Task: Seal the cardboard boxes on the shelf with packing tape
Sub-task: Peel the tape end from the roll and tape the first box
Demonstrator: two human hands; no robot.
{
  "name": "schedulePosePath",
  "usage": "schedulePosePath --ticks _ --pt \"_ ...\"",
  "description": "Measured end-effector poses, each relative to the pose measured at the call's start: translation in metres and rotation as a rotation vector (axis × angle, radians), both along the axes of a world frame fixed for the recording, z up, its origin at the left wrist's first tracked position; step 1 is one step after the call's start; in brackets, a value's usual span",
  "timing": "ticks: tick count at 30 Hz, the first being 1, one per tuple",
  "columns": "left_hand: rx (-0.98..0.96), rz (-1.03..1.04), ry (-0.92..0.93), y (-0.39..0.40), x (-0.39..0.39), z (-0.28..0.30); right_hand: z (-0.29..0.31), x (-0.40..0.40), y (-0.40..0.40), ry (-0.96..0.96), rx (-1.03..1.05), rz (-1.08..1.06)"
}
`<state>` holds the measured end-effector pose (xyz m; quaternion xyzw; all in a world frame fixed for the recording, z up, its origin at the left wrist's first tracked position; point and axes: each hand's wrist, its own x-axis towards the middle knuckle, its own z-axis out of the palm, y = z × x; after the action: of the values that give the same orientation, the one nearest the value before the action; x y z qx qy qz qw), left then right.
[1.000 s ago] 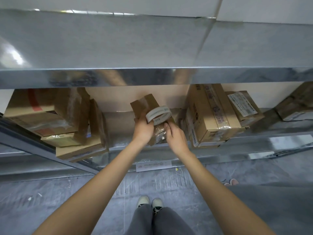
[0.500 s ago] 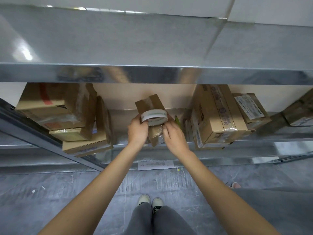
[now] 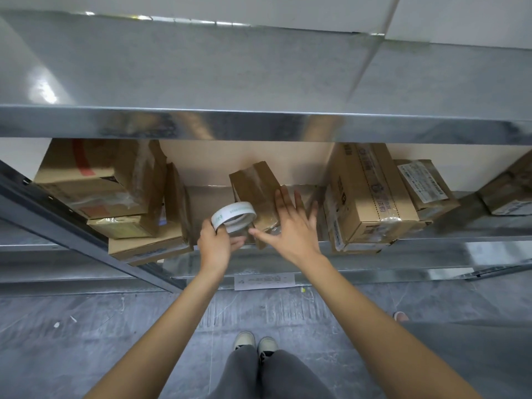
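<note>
A small cardboard box (image 3: 254,182) stands tilted on the metal shelf (image 3: 374,254), near the middle. My left hand (image 3: 216,243) grips a roll of packing tape (image 3: 233,216) with a white core, just left of the box's near end. My right hand (image 3: 290,226) lies with straight, spread fingers on the right side of the small box, thumb pointing left under the roll. Shiny clear tape shows on the box's near end.
Stacked cardboard boxes (image 3: 115,197) fill the shelf's left side. A taller box (image 3: 365,197) and a labelled parcel (image 3: 423,185) stand right of my hands. An upper shelf (image 3: 259,122) overhangs. A paper label (image 3: 263,281) hangs on the shelf's front edge. My shoes (image 3: 256,342) stand on grey floor.
My left hand has drawn the tape roll down and left, off the box. My right hand has opened out and now lies flat with spread fingers on the box's right side.
</note>
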<state>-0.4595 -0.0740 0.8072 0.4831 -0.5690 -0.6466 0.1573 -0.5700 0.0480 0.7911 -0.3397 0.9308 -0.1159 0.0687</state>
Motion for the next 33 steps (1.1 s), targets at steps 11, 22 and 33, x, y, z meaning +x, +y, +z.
schedulePosePath --ticks 11,22,33 --pt "0.533 0.106 0.188 0.007 -0.02 -0.009 -0.001 0.007 -0.005 0.012 0.023 -0.089" --pt "0.619 0.175 0.124 0.001 -0.013 -0.03 0.002 0.002 0.003 -0.073 0.022 -0.063" --pt "-0.14 -0.2 -0.077 -0.002 -0.019 -0.023 -0.022 0.032 0.004 -0.485 -0.528 -0.309"
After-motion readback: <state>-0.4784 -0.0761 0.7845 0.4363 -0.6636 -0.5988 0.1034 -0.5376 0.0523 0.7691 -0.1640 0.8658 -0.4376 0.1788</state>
